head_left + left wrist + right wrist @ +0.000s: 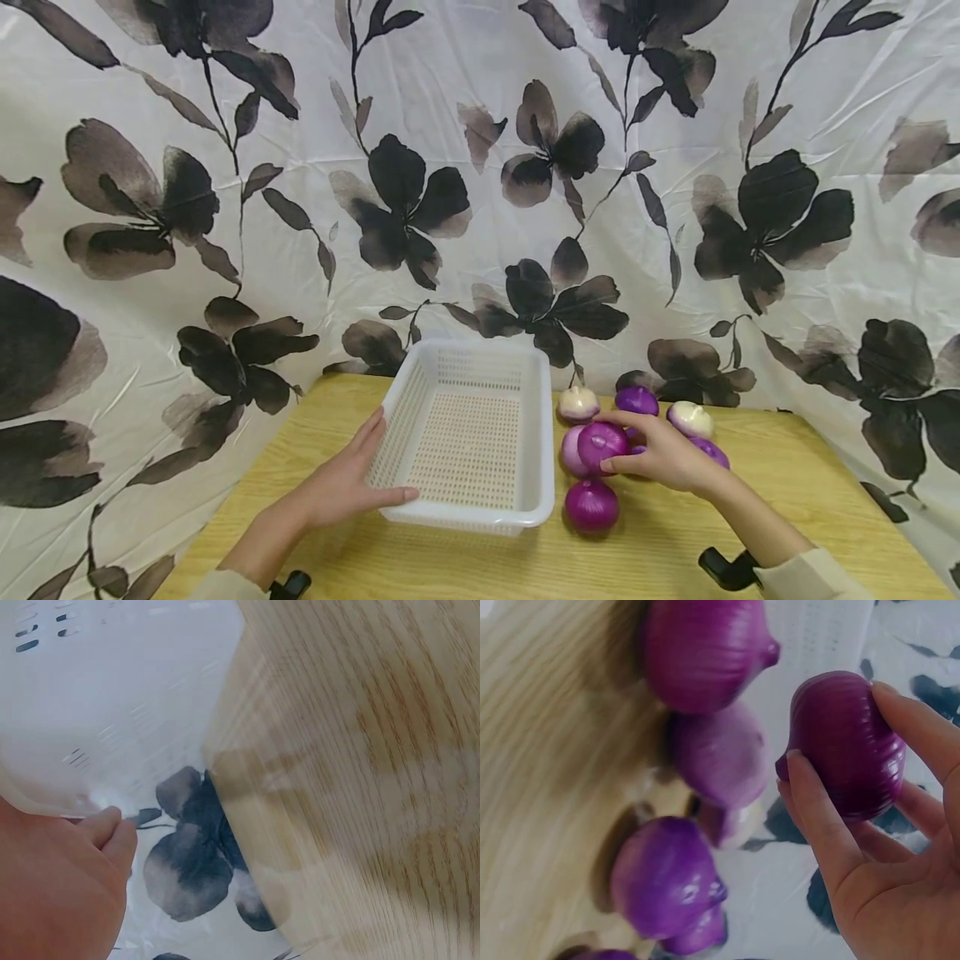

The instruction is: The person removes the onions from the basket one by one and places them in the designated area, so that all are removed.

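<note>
A white perforated plastic basket [472,517] sits on the wooden table. My left hand [337,487] holds its near left corner, thumb over the rim and fingers along the outer wall. In the left wrist view, the left hand's fingers [109,829] lie against the basket rim [45,812]. Right of the basket, my right hand [667,454] grips a purple onion [847,746] between thumb and fingers, raised above the other onions. A dark magenta onion [592,505] lies nearest the front. A paler onion [572,451] is partly hidden behind the held one.
Behind these lie two white-and-purple onions [578,403] and a violet onion [636,400]. Another violet onion [710,452] shows past the right wrist, and the right hand partly covers others. A floral cloth [465,250] hangs along the back of the wooden table [450,567].
</note>
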`<action>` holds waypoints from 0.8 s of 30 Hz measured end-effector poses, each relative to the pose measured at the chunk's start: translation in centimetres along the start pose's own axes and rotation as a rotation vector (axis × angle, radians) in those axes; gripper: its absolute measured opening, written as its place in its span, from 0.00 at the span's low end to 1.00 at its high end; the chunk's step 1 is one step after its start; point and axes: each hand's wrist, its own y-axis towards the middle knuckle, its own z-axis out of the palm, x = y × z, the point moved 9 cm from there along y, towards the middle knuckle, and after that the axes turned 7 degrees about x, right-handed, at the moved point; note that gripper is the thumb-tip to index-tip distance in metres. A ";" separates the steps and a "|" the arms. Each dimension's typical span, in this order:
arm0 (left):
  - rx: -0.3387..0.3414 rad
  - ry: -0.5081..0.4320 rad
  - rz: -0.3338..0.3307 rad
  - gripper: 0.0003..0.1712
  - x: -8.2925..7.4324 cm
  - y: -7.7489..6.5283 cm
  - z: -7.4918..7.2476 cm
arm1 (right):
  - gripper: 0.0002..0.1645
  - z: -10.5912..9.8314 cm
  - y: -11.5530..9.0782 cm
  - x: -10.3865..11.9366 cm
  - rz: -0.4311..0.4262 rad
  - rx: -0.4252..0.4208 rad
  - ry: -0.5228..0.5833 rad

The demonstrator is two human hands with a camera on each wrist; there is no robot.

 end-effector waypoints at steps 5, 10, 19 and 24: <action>-0.002 0.008 0.008 0.75 -0.1 0.1 -0.1 | 0.38 -0.1 -0.9 -1.1 0.009 -0.015 0.007; 0.001 -0.011 0.015 0.76 -0.2 0.2 0.0 | 0.38 -0.3 -1.9 -1.8 0.003 -0.011 -0.012; -0.002 -0.015 0.014 0.75 -0.2 0.0 0.0 | 0.38 -0.1 -4.0 -3.5 0.029 0.040 0.025; -0.004 -0.017 0.013 0.75 -0.2 -0.2 0.1 | 0.40 0.3 -4.6 -4.2 0.052 0.053 0.033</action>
